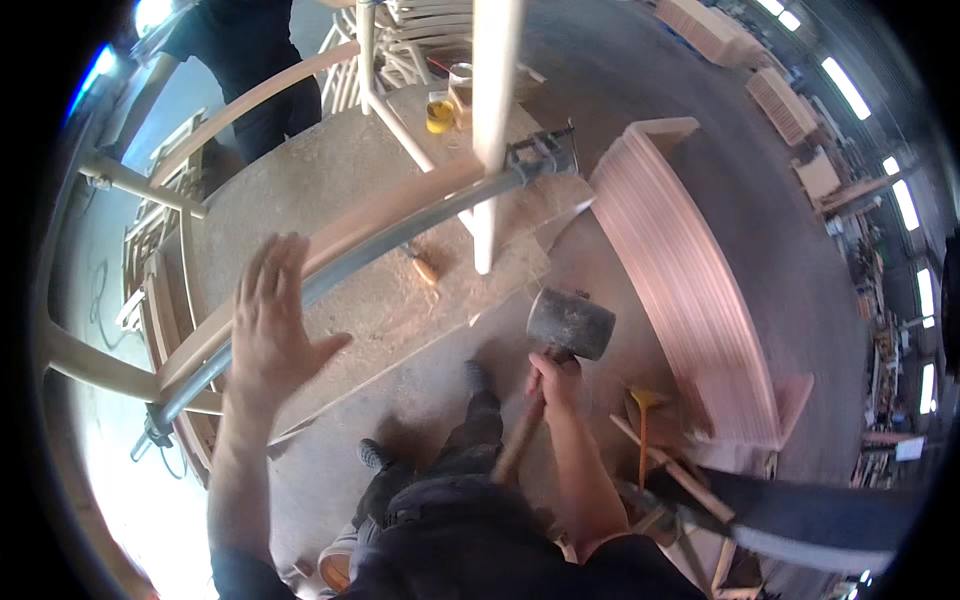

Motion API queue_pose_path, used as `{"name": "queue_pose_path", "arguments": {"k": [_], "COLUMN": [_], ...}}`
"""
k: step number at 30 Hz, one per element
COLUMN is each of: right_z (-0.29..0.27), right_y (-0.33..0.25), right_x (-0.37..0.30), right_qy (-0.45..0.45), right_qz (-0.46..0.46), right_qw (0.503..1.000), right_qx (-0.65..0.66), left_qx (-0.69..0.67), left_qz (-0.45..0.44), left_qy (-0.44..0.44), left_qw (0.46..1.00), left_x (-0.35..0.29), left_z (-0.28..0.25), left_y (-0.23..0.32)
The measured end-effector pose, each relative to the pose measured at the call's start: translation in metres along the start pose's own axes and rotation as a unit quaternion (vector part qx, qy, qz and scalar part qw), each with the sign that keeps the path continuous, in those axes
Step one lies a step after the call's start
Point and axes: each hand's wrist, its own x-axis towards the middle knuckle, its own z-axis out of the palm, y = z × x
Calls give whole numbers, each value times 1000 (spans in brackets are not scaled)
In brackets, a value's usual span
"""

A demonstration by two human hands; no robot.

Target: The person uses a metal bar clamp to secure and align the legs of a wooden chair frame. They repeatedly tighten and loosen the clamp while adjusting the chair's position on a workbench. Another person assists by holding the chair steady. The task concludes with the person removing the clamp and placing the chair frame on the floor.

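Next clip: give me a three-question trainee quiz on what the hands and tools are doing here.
1. True or false: the right hand grips a mallet by its wooden handle.
2. The left hand is: A) clenched round the bar clamp; B) open with fingers spread, over the curved wooden rail; C) holding the glass jar.
3. What does the curved rail with its clamp lie across?

Key: 1 true. 2 B. 3 The dusty workbench.
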Motion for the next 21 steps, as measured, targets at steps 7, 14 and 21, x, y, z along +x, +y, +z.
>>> {"name": "queue_pose_path", "arguments": {"k": [7, 14, 21], "right_z": [-78, -75, 37], "right_y": [-78, -155, -62], "right_x": [137, 249, 250], "right_qy": [23, 44, -178], "right_qz": [7, -3, 118], "right_qw": [992, 999, 936], "right_qx": [-127, 12, -280], "left_qx": [17, 27, 58], "left_qz": [-217, -193, -190], "left_qy": [-162, -100, -96], "left_qw": [962, 976, 975], "left_x": [51, 58, 61], "left_z": [53, 58, 60], "left_y": [-8, 1, -1]}}
